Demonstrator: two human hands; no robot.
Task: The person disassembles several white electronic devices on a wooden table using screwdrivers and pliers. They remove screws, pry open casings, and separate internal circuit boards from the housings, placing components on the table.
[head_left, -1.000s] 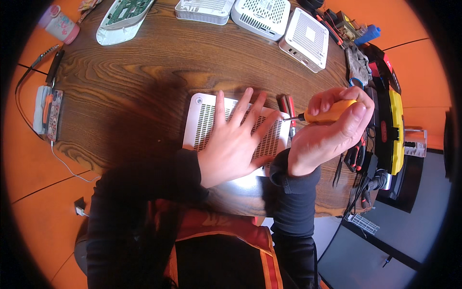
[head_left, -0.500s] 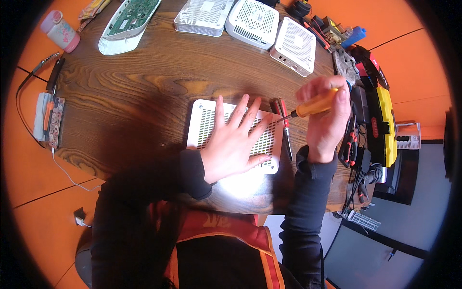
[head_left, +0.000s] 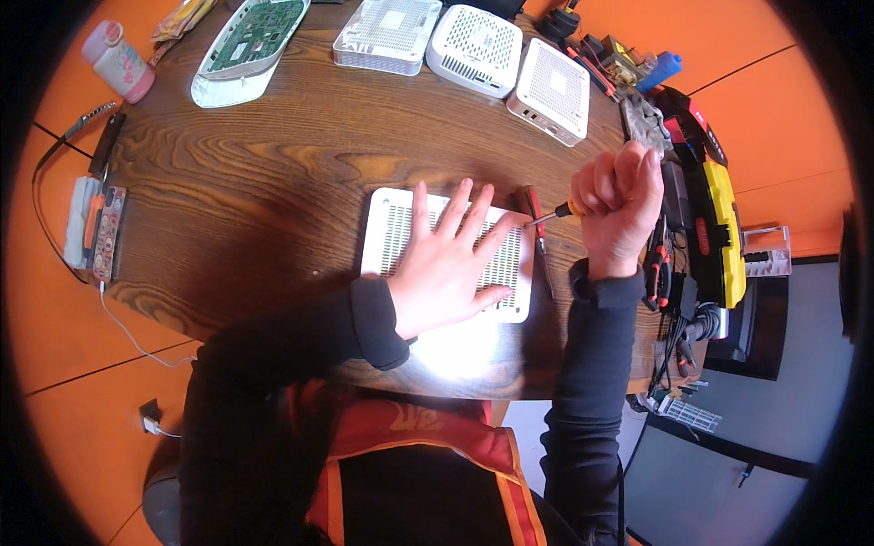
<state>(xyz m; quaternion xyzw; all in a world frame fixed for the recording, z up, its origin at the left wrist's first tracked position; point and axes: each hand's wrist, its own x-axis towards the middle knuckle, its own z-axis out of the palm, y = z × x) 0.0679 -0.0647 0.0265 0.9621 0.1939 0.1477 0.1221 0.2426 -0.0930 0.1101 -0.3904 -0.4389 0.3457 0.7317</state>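
Note:
Fingers spread, my left hand (head_left: 446, 259) lies flat on a white, slotted electronics box (head_left: 391, 223), pressing it against the wooden table. My right hand (head_left: 619, 205) is closed around the yellow handle of a screwdriver (head_left: 549, 217). The shaft slants down to the left, with its tip at the box's far right corner. Most of the handle is hidden in my fist. Beside the box's right edge, partly behind the shaft, lies a red-handled tool (head_left: 537, 227), perhaps pliers or tweezers.
Several white boxes (head_left: 551, 91) stand along the far side, near an opened casing with a green circuit board (head_left: 259, 36). A pink-and-white bottle (head_left: 118, 64) and a power strip (head_left: 108, 232) are at left. A yellow toolbox (head_left: 724, 237) and dark cables crowd the right edge.
My right hand has turned and wrapped its fingers over the screwdriver handle, which showed more before. The tip stays at the same corner; my left hand keeps its place on the box.

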